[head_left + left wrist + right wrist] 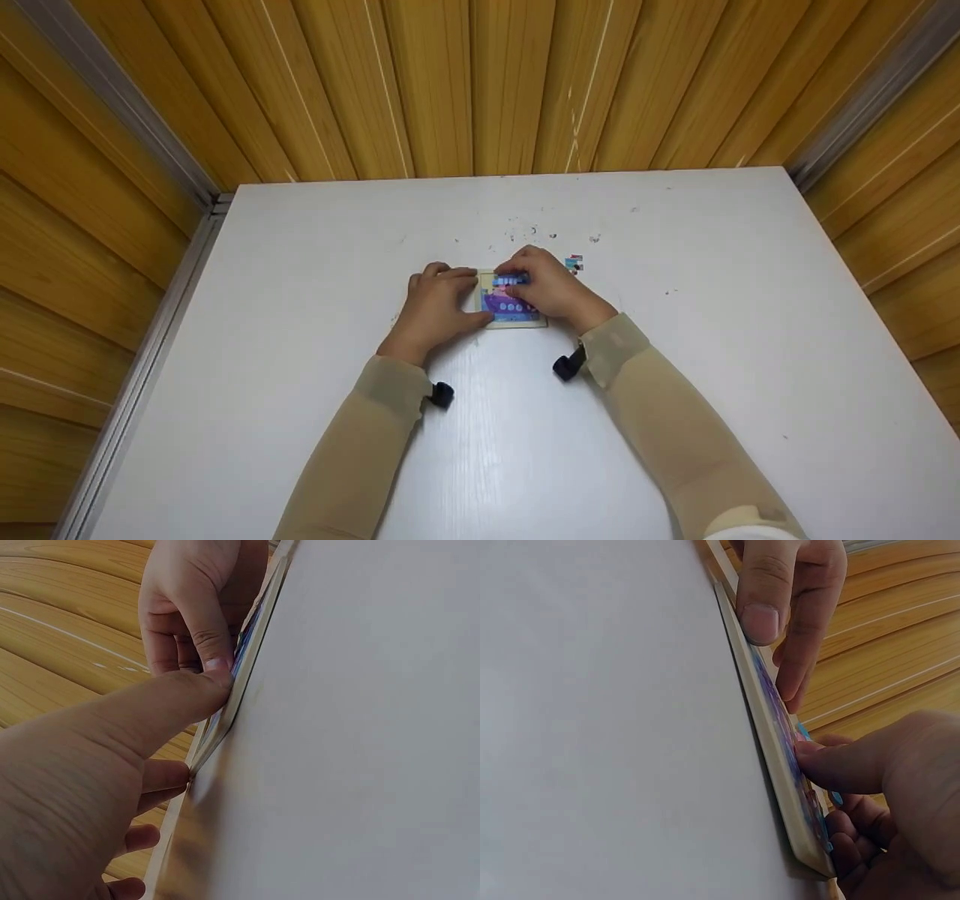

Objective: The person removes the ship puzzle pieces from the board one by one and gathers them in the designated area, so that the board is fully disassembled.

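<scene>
A small wooden jigsaw tray [511, 325] with a purple ship picture [504, 304] lies on the white table. Spread along its left side, my left hand [439, 307] holds the tray, thumb on the near rim and fingertips at the far left corner. My right hand [551, 285] reaches over the tray's right part and pinches a blue puzzle piece [836, 799] at the far side of the picture. In the right wrist view the right thumb [840, 765] lies over the picture, with the other fingers curled behind it. Those fingers partly hide the piece.
Several small coloured pieces [574, 264] lie on the table just right of my right hand. Dark marks [533, 230] spot the white tabletop [315, 247] beyond the tray. Yellow wood-patterned panels [435, 90] stand along the back and both sides.
</scene>
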The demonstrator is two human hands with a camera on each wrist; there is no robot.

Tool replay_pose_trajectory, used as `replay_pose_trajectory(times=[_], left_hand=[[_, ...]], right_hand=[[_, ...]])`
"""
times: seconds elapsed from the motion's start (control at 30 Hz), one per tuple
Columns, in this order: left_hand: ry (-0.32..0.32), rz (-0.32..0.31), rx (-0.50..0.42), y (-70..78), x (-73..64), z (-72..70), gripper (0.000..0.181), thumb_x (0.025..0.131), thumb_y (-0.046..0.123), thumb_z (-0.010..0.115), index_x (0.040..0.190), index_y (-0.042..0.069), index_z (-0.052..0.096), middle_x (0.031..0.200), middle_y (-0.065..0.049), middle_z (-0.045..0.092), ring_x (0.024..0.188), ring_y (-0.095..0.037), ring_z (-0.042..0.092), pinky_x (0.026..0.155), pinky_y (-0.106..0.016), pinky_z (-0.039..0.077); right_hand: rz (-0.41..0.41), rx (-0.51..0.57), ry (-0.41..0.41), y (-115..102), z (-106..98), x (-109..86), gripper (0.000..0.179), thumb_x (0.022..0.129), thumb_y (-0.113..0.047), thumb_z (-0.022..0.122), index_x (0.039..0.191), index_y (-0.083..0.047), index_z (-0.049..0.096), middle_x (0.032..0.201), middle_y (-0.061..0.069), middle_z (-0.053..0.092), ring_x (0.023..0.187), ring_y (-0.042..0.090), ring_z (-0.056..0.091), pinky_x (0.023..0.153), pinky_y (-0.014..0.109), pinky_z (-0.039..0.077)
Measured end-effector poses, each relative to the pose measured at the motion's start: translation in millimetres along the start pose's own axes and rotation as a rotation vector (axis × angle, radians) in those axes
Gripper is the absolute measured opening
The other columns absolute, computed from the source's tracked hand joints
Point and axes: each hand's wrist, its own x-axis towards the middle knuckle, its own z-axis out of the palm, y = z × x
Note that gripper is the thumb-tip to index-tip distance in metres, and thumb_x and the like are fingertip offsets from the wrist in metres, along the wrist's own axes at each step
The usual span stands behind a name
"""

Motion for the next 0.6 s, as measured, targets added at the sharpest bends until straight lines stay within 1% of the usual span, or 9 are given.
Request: replay_pose_trajectory(times=[0.07,0.17,0.3,0.43,0.53,0.6], left_hand=[[-0.001,-0.001,0.001,0.1,0.3,0.8,0.074,0.092,0.056,0.092,0.151,0.014,0.074,0.164,0.001,0.067,0.156,-0.033,0.05,0.127,-0.056,0.036],[-0.002,-0.003,0.006,-0.2,0.4,0.7,0.074,0.093,0.056,0.091,0.151,0.014,0.074,0.164,0.001,0.067,0.156,-0.034,0.05,0.128,-0.056,0.036],[-0.002,-0.005,0.0,-0.7,0.1,0.6,0.074,0.093,0.056,0.091,0.151,0.014,0.074,0.164,0.001,0.067,0.156,-0.033,0.05,0.129,-0.056,0.036],[-0.006,-0.008,-0.009,-0.6,-0.2,1.0,0.074,0.093,0.055,0.091,0.151,0.014,0.074,0.164,0.001,0.067,0.155,-0.032,0.051,0.128,-0.055,0.035],[-0.006,-0.01,-0.005,0.0,0.2,1.5,0.074,0.092,0.056,0.092,0.151,0.014,0.074,0.164,0.001,0.068,0.155,-0.032,0.051,0.128,-0.055,0.036],[-0.007,-0.009,0.002,0.9,0.7,1.7,0.075,0.092,0.056,0.091,0.152,0.014,0.074,0.164,0.001,0.067,0.156,-0.032,0.051,0.128,-0.055,0.036]], right_hand=[[0.0,0.002,-0.001,0.7,-0.2,-0.9,0.034,0.105,-0.009,0.079,0.14,-0.009,0.08,0.133,0.015,0.069,0.133,0.035,0.063,0.124,0.055,0.048],[0.0,0.005,0.0,1.5,-1.3,-1.1,0.035,0.105,-0.01,0.079,0.14,-0.009,0.08,0.134,0.014,0.071,0.134,0.035,0.064,0.124,0.055,0.048],[-0.003,0.036,0.009,2.7,-3.5,-1.7,0.035,0.104,-0.011,0.081,0.139,-0.007,0.08,0.136,0.013,0.073,0.134,0.034,0.067,0.124,0.054,0.05],[0.011,0.086,0.023,2.1,-7.6,-3.8,0.033,0.104,-0.011,0.082,0.137,-0.007,0.081,0.135,0.013,0.073,0.129,0.032,0.07,0.118,0.051,0.054],[0.033,0.118,0.039,0.8,-12.7,-5.5,0.032,0.104,-0.011,0.082,0.136,-0.009,0.082,0.133,0.011,0.073,0.123,0.031,0.068,0.113,0.05,0.055],[0.045,0.131,0.049,0.9,-16.8,-6.5,0.031,0.104,-0.011,0.082,0.135,-0.01,0.082,0.133,0.01,0.073,0.122,0.03,0.066,0.113,0.049,0.055]])
